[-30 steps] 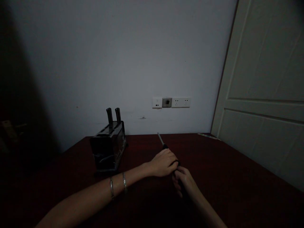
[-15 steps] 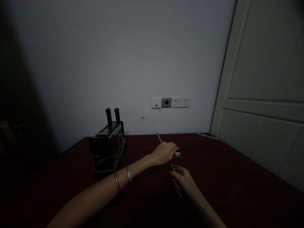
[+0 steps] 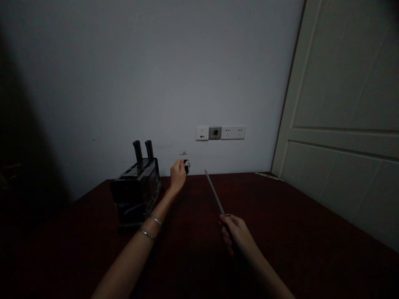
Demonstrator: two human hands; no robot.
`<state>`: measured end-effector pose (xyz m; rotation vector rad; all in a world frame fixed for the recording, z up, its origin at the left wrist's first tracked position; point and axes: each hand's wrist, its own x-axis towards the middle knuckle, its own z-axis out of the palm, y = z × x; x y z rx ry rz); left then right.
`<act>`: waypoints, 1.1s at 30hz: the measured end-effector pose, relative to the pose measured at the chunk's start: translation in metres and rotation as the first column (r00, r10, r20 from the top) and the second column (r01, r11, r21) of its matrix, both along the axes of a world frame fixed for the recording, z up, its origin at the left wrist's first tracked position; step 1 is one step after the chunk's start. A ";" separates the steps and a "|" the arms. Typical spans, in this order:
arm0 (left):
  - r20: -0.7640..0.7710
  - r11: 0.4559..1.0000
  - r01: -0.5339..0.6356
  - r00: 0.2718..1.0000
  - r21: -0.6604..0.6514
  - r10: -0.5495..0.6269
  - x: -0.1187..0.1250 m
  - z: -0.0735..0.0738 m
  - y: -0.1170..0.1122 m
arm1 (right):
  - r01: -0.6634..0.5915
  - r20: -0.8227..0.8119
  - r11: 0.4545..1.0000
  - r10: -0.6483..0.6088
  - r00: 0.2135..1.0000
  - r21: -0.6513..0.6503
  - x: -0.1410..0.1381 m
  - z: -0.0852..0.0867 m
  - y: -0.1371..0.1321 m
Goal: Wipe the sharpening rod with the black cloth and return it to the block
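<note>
My right hand (image 3: 235, 232) is closed around the handle end of a honing steel (image 3: 214, 192). Its long grey rod points away and a little left, above the table. My left hand (image 3: 178, 173), with two bracelets on its wrist, is stretched forward near the wall. It is closed on a small black-and-white wad (image 3: 187, 166) that looks like a cloth; the dim light hides its detail. Left of that hand stands a black knife block (image 3: 137, 189) with two black-handled knives (image 3: 143, 151) upright in its top.
The dark red table (image 3: 193, 232) meets a pale wall (image 3: 174, 74) at its far edge. Wall sockets (image 3: 220, 133) sit just above it. A light panelled door (image 3: 339, 124) rises along the right, and a thin flat strip (image 3: 268, 176) lies at the back right corner.
My left hand has moved off the steel, forward and left, with the wad still in it. The rod is now uncovered. My right hand has stayed almost in place.
</note>
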<state>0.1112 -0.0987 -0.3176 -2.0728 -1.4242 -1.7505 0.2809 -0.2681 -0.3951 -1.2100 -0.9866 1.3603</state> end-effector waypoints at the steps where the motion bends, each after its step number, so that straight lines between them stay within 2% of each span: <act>1: -0.108 0.998 -0.023 0.994 -0.050 0.017 -0.001 -0.015 0.002 | 0.001 0.002 1.000 -0.001 1.000 0.000 0.000 0.000 0.000; 4: -0.232 0.992 0.014 0.972 -0.125 -0.042 -0.001 -0.060 0.001 | 0.011 -0.008 1.000 -0.011 1.000 -0.008 -0.001 0.000 0.001; 6: -0.299 0.983 0.049 0.949 -0.175 -0.100 0.001 -0.084 -0.002 | 0.019 -0.022 1.000 -0.019 1.000 -0.007 -0.002 0.000 0.002; 8: -0.346 0.972 0.069 0.927 -0.225 -0.146 0.003 -0.101 -0.005 | 0.027 -0.025 1.000 -0.027 0.999 -0.001 -0.002 -0.001 0.003; 10: -0.373 0.961 0.076 0.911 -0.267 -0.175 0.004 -0.110 -0.006 | 0.036 -0.026 0.999 -0.036 0.999 0.016 -0.002 -0.004 0.004; 18: -0.375 0.931 0.094 0.897 -0.352 -0.233 0.003 -0.115 -0.007 | 0.043 0.056 0.989 -0.052 0.997 0.143 0.004 -0.016 0.010; 24: -0.342 0.904 0.137 0.894 -0.405 -0.289 0.001 -0.119 -0.016 | 0.033 0.204 0.988 -0.064 0.977 0.153 0.005 -0.012 0.005; 28: -0.266 0.884 0.153 0.919 -0.442 -0.292 -0.004 -0.124 -0.013 | 0.043 0.289 0.986 -0.089 0.953 0.164 0.004 -0.007 0.002; 33: -0.193 0.871 0.176 0.937 -0.459 -0.291 -0.005 -0.129 -0.007 | 0.043 0.291 0.981 -0.097 0.952 0.188 0.002 -0.007 0.002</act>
